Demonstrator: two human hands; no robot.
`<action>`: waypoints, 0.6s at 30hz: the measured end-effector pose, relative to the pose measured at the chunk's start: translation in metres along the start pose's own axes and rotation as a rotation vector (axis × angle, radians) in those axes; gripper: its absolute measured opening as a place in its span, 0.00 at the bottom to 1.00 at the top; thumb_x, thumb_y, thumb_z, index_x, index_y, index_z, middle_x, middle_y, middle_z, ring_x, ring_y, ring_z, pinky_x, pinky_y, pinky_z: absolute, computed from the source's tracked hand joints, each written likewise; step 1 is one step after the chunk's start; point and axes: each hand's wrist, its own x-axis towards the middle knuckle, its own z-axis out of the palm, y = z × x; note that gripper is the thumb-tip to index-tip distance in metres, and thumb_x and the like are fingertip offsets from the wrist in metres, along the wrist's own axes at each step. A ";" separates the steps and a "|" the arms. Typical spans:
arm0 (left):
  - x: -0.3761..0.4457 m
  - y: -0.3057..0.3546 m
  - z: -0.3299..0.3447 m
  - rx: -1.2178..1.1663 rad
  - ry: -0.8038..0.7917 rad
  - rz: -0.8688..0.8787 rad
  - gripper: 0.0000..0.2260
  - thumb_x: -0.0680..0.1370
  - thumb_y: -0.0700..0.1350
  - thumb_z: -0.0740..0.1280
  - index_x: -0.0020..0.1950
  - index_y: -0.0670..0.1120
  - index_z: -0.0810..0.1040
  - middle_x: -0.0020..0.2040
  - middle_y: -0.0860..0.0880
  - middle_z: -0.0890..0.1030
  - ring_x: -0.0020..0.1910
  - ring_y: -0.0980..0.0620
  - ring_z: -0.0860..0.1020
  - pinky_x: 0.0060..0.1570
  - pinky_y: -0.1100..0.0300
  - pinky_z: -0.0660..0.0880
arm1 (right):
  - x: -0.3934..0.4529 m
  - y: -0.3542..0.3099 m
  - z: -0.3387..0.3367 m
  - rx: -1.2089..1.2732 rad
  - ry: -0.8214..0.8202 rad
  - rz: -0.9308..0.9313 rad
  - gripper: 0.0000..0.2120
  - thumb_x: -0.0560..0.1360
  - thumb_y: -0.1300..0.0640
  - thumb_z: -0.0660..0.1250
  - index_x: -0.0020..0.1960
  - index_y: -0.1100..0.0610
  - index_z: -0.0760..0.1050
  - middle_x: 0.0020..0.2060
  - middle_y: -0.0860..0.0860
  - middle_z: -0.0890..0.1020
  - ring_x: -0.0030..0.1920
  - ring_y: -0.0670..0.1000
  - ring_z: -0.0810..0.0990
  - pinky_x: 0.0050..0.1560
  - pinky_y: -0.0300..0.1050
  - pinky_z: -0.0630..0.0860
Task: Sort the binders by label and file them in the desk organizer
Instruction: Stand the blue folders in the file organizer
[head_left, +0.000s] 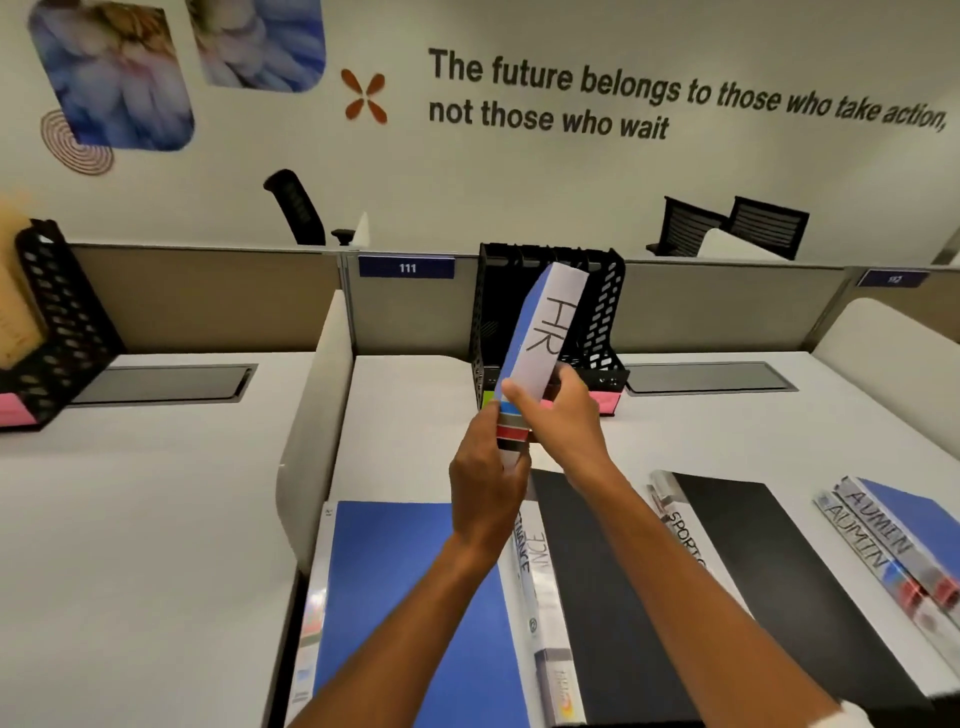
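Note:
A blue binder with a white spine label reading HR (548, 327) is held upright and tilted in front of the black mesh desk organizer (605, 322). My left hand (485, 483) grips its lower end from the left. My right hand (558, 415) holds the spine from the right, fingers curled round it. On the desk lie a blue binder (395, 587), a black binder labelled FINANCE (582, 587), a black binder labelled SPORTS (769, 571) and two binders labelled ADMIN (883, 535).
A white divider panel (311, 415) stands left of the desk. A second black organizer (57, 322) sits on the neighbouring desk at far left. Cable trays (711, 376) are set in the desktop by the back partition. Office chairs stand beyond.

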 end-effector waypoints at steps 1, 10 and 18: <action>0.004 -0.001 0.007 0.011 -0.005 0.015 0.27 0.73 0.43 0.75 0.69 0.41 0.71 0.58 0.46 0.81 0.56 0.51 0.80 0.58 0.76 0.67 | 0.007 0.000 -0.005 -0.004 0.009 -0.005 0.31 0.71 0.43 0.73 0.68 0.53 0.67 0.63 0.50 0.77 0.59 0.52 0.79 0.54 0.53 0.81; 0.045 -0.002 0.087 -0.011 -0.109 0.084 0.37 0.73 0.45 0.74 0.76 0.50 0.57 0.72 0.48 0.70 0.69 0.50 0.72 0.62 0.52 0.76 | 0.082 0.013 -0.057 -0.032 0.089 -0.005 0.27 0.73 0.47 0.73 0.66 0.58 0.68 0.58 0.51 0.77 0.55 0.51 0.78 0.48 0.41 0.78; 0.085 -0.008 0.134 -0.097 -0.256 -0.023 0.37 0.75 0.50 0.69 0.76 0.60 0.51 0.77 0.53 0.62 0.73 0.54 0.66 0.66 0.59 0.71 | 0.138 0.027 -0.078 -0.005 0.115 -0.128 0.25 0.74 0.51 0.72 0.65 0.58 0.68 0.52 0.47 0.75 0.50 0.44 0.76 0.37 0.22 0.70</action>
